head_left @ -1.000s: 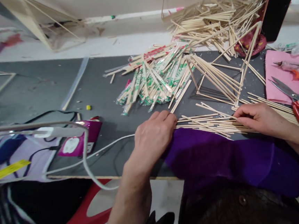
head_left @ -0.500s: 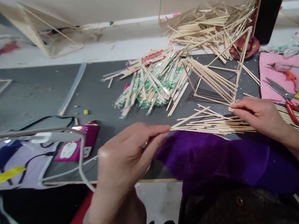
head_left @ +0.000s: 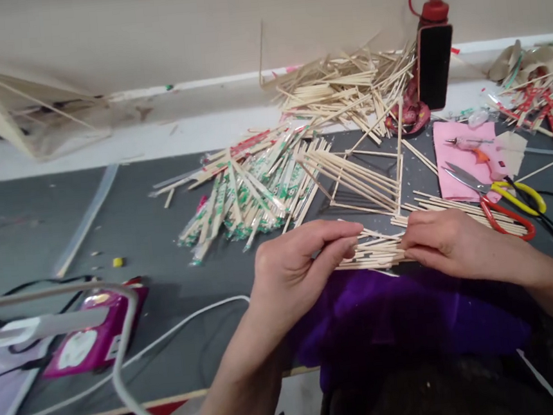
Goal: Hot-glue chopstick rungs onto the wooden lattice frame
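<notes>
Left hand (head_left: pixel 295 267): swung in since half a second ago, when pinching the end of a stick farther left; now over the left part of the loose sticks, curved to bring thumb and forefinger tips near each other; cannot tell whether pinching a stick

Right hand (head_left: pixel 454 242): bunched at the fingertips over the right part of the same sticks; cannot tell whether pinching one or only resting there

Gap between hands: narrower than half a second ago; best judged as handling of the sticks still in progress, now at close range

Loose sticks (head_left: pixel 375 254): on the dark tabletop (head_left: pixel 148 241), between the hands, just beyond the purple cloth (head_left: pixel 402 313); laid with long axes mostly left to right, pointing one way toward the left hand and the other toward the right; at the far side, slanted in a few cases; partly covered by fingers at both ends

Stick frame (head_left: pixel 358 172): just beyond the loose sticks; made up in part of a near-parallel row, sloping from far left to near right

Sticks by the scissors (head_left: pixel 484 187): slanted likewise from far left to near right, partly under the red handle
</notes>
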A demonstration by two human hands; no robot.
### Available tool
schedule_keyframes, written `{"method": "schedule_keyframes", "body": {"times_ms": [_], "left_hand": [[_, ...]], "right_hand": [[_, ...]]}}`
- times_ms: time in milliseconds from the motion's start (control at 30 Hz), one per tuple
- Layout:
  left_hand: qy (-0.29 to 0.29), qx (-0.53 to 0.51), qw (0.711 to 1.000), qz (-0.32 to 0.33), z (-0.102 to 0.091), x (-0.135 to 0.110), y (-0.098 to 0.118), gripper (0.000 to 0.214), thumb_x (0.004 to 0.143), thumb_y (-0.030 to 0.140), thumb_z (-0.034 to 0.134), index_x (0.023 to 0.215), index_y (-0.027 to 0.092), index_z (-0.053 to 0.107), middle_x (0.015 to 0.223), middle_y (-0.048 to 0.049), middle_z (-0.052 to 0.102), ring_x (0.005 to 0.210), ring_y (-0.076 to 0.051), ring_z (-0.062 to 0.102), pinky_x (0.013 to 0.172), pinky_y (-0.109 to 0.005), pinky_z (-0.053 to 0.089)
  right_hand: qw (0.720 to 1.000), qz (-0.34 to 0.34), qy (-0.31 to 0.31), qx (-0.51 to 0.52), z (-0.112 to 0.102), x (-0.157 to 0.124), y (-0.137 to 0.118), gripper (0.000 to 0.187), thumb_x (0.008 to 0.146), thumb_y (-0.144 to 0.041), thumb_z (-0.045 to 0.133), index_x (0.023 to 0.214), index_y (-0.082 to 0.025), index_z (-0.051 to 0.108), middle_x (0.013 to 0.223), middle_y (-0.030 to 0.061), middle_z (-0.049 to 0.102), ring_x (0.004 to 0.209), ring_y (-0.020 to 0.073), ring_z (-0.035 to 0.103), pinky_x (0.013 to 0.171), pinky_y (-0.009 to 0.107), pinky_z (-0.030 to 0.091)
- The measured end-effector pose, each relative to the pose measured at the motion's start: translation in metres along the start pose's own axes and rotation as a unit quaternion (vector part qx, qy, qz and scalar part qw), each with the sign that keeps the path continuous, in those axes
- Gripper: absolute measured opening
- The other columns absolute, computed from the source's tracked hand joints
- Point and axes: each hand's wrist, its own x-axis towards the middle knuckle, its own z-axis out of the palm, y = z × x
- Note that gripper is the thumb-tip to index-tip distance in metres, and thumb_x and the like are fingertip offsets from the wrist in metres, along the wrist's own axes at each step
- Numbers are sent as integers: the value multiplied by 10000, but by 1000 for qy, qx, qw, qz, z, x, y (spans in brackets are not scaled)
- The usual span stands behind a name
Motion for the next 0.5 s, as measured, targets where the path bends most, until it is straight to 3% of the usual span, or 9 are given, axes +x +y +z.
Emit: {"method": "schedule_keyframes", "body": {"times_ms": [100,200,267,367,433,500], "left_hand": [[44,-20,999,-23,1,8,8,155,855,270,622,942,298,748,675,44,693,577,-109,632,597,-224,495],[192,-40,980,-35,-4,17,6,158,866,254,626,962,313,737,651,69,652,589,-92,577,617,-223,471],[262,-58,963,-32,-12,26,-8,206,825,240,684,1005,332,723,727,73,648,649,-93,559,651,-225,472],[250,-64,966,7,-25,42,-44,561,602,215,851,1118,357,682,947,55,675,889,-137,621,674,-216,510],[178,-97,979,14,-30,54,-70,749,496,192,894,1179,380,649,1147,46,677,1108,-174,603,817,-231,531],[105,-138,985,9,-31,64,-88,826,480,173,896,1226,392,618,1263,38,644,1211,-192,562,884,-244,531]], "right_hand": [[1000,-3,13,16,-16,5,0,209,917,-171,484,783,-148,643,753,33,583,692,119,541,622,242,376],[997,9,57,41,-32,16,5,186,888,-144,505,753,-153,631,733,16,587,677,105,545,625,227,375],[996,24,80,30,-41,26,11,192,877,-137,502,734,-155,628,723,14,597,673,107,541,629,231,370],[994,57,87,-16,-53,47,17,191,856,-127,482,741,-151,633,711,22,606,670,122,530,625,251,348],[993,81,71,-46,-58,63,18,175,836,-117,481,764,-142,639,712,30,611,659,129,525,614,260,331],[991,106,38,-74,-62,78,18,165,826,-111,488,768,-137,640,708,36,607,654,132,527,609,265,320]]}}
